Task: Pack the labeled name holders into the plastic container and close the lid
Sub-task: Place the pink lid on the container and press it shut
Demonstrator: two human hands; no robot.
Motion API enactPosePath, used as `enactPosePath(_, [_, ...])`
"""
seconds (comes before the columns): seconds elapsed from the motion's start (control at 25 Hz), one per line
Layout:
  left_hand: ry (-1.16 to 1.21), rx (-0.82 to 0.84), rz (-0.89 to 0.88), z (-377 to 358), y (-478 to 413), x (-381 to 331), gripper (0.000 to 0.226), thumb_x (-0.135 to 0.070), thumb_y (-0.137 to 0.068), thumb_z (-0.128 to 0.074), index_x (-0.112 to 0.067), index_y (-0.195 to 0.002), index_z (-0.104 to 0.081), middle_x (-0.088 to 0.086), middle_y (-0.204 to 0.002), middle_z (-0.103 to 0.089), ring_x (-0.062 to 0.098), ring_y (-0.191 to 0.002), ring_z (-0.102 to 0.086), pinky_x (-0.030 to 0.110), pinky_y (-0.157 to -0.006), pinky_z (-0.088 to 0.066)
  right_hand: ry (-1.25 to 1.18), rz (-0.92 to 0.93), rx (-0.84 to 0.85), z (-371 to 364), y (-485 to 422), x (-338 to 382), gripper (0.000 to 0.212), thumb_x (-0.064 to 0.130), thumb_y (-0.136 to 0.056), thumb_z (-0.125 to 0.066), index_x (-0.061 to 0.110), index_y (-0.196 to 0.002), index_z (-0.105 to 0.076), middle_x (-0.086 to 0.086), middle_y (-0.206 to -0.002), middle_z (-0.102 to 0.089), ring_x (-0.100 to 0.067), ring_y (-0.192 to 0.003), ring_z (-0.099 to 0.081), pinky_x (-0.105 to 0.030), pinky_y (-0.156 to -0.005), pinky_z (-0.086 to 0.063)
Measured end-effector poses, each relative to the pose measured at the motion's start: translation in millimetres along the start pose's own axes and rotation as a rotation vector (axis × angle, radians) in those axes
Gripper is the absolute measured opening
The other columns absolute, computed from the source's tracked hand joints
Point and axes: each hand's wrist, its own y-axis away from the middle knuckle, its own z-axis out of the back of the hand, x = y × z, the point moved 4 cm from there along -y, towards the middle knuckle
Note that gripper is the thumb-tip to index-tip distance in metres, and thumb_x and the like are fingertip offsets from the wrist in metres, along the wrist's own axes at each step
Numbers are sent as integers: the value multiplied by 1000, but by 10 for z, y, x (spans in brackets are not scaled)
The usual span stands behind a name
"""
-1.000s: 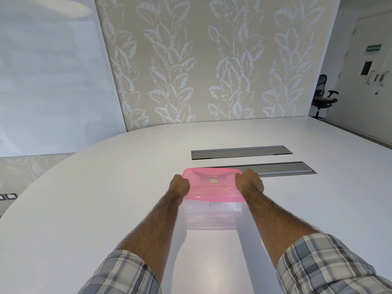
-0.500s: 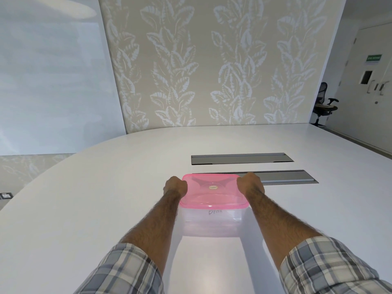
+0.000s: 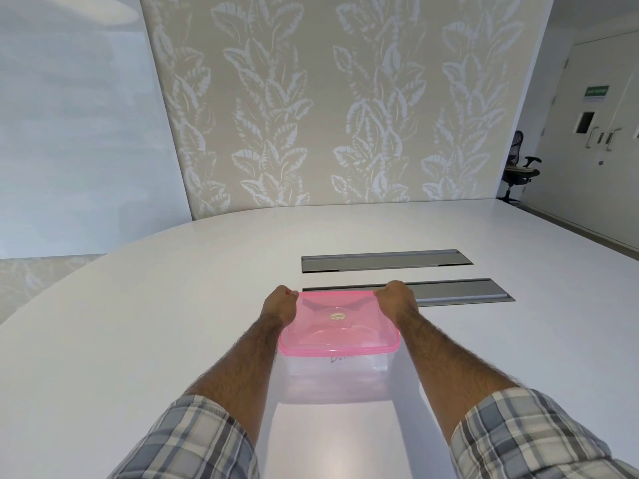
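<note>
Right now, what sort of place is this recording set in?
Most likely an office meeting room: a large white conference table with two grey cable hatches set into it, an office chair in the corner, and a door with a green sign.

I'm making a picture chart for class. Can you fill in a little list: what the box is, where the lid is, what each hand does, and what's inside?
box: clear plastic container on the white table
lid: pink lid, sitting on top of the container
left hand: grips the lid's far left corner
right hand: grips the lid's far right corner
inside: too hazy to tell
</note>
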Motion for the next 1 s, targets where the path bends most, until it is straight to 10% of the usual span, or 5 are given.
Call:
enactPosePath(0.48, [-179, -86, 14, 143, -82, -23, 36, -40, -97, -55, -7, -83, -61, 8, -89, -65, 30, -86, -60, 30, -72, -43, 4, -11, -40, 28, -74, 49, 26, 28, -90, -64, 3, -96, -67, -15, -104, -72, -32, -95, -66, -30, -75, -48])
enactPosePath(1.0, [-161, -148, -12, 49, 13, 39, 30, -34, -101, -47, -10, -91, -63, 7, -99, -66, 29, -88, -60, 31, -73, -44, 12, 9, -73, -60, -38, 15, 32, 30, -95, -58, 2, -102, -71, -14, -105, -73, -31, -95, -66, -32, -78, -50])
